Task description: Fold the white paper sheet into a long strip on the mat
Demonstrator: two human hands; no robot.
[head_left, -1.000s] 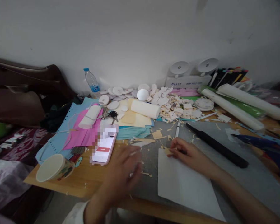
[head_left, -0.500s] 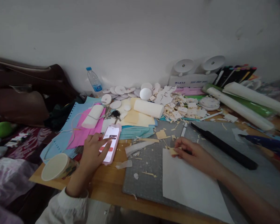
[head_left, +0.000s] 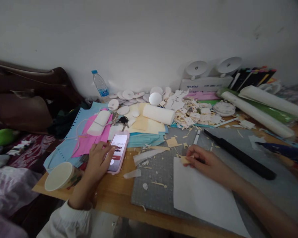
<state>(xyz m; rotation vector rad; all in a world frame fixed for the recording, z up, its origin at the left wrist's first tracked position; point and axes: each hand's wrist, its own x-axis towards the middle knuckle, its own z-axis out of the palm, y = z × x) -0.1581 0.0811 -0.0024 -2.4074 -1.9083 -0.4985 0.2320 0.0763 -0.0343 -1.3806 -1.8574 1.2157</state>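
Note:
My left hand [head_left: 98,159] rests at the left edge of a phone [head_left: 119,148] in a pink case. Its fingers are bent and apart, holding nothing, and the thumb lies over the lit screen, which shows a running time. My right hand [head_left: 201,159] pinches a small yellowish piece of paper [head_left: 185,160] above the top edge of a white sheet [head_left: 201,195]. That sheet lies on a grey cutting mat [head_left: 149,191]. Just beyond the right fingers is a white pen [head_left: 196,137].
A paper cup [head_left: 61,177] stands near the table's left edge, a water bottle [head_left: 100,85] behind. A black long-handled tool [head_left: 240,155] lies on the mat's right. Small paper pieces [head_left: 188,114], white rolls [head_left: 159,114], keys [head_left: 123,119] and coloured sheets [head_left: 144,140] crowd the back.
My left thumb has drawn back a little from the phone screen. The screen now shows a time count and its red button looks darker. My right hand stays on the piece of paper.

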